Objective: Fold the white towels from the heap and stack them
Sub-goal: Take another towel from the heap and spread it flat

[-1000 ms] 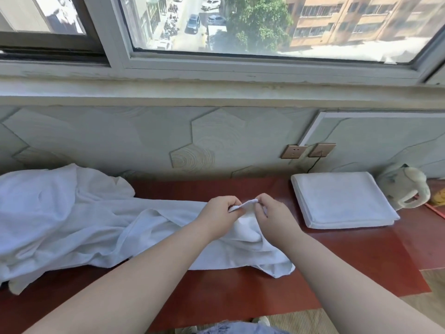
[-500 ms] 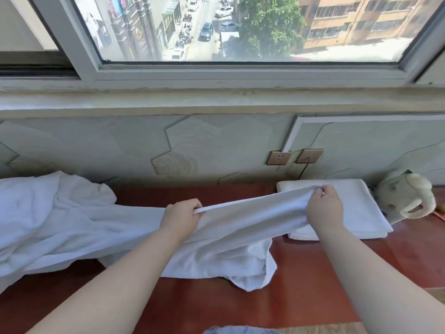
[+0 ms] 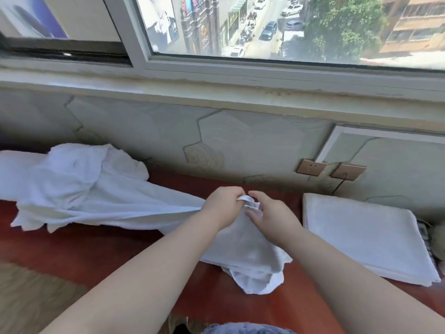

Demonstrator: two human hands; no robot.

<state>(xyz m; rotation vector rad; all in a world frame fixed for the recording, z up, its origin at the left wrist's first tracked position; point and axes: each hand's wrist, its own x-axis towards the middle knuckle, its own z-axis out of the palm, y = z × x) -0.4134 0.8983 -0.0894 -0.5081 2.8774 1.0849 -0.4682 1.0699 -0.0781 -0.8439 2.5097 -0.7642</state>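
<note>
left hand (image 3: 224,204) fingers clamped on the hem of towel (image 3: 240,249) over the desk (image 3: 115,249). right hand (image 3: 273,219) fingers curve around the same hem; grip cannot be determined. folded towel (image 3: 361,237) lies right.

Support: glossy red-brown wooden ledge (image 3: 96,249). Left end: rumpled heap of white terry towels (image 3: 79,186). Centre: loose white towel (image 3: 252,256) trailing from it, lower end crumpled on the wood. Right: flat folded white towel (image 3: 366,239), lying apart.
</note>
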